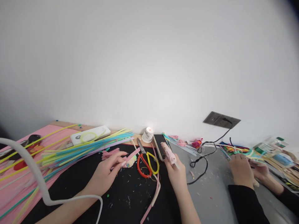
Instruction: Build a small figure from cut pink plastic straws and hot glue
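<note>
My left hand (pixel 111 168) pinches a short pink pipe cleaner strip (pixel 130 157) between thumb and fingers, its free end pointing up and right. Just under the strip lies a small pale, multicoloured fuzzy piece (pixel 133 162), partly hidden. My right hand (pixel 176 169) is wrapped around a pink hot glue gun (pixel 170 154), which is slightly blurred. Between the hands, scissors (pixel 146 161) with one red and one yellow handle loop rest on the black mat (pixel 121 193). Behind my left fingers is a bundle of short pink pipe cleaners (pixel 109 154).
Long pastel pipe cleaners (pixel 88 147) and a white power bank (pixel 90 134) lie left. A white cup (pixel 148 135) and phone (pixel 159 146) stand near the wall. A black cord (pixel 206 163) runs to the socket (pixel 221 119). At right, another person's hands (pixel 243 171) work. A white cable (pixel 37 168) crosses the left foreground.
</note>
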### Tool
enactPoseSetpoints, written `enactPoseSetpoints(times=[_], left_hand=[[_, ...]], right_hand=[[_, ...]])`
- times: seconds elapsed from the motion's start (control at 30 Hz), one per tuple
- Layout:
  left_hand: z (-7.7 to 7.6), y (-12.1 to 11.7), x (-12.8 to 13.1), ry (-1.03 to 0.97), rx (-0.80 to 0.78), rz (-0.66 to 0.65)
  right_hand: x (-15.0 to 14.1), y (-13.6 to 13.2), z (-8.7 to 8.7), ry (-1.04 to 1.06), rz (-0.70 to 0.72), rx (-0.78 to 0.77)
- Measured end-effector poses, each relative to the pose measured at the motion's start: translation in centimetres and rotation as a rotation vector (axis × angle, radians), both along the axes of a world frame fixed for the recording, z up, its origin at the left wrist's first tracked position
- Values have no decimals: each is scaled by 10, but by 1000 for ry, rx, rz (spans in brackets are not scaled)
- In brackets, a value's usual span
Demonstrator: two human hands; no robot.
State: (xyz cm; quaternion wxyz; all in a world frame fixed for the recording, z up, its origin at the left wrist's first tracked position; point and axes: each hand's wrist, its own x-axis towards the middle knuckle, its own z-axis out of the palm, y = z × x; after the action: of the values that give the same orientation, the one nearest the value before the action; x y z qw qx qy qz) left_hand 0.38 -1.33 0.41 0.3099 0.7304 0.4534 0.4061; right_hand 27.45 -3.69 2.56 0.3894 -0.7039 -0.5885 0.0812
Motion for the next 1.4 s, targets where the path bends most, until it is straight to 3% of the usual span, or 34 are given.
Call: enactPoseSetpoints(times=[0.1,0.37,0.47,0.6,0.83,0.93,1.03,1.07,1.2,1.4], left_hand=[[1,0,0,-11,-5,3],[-5,1,1,-81,-20,28],[-5,1,2,-119,-9,63],[-4,1,0,-91,-50,0],[-5,3,-1,-93,-61,-2],[-4,2,0,-110,-84,-2],[-3,2,1,-160,-147,-41],[-2,2,2,-176,-167,-61],[4,2,3,-205,-191,-152],[9,-2,7,-131,-178,-253]], right_hand=[[21,2,1,-153,-187,-119],[56,-2,-2,-281,-497,-417],[59,-5,-3,-311,-538,-405],[63,-5,-7,-327,-556,-379],[76,1,-20,-349,-642,-344],[72,5,-17,-355,-531,-83],[47,8,-10,-302,-215,307],[34,8,-8,-287,-98,364],[-22,3,-7,-286,284,262],[-56,1,-16,-308,498,244]])
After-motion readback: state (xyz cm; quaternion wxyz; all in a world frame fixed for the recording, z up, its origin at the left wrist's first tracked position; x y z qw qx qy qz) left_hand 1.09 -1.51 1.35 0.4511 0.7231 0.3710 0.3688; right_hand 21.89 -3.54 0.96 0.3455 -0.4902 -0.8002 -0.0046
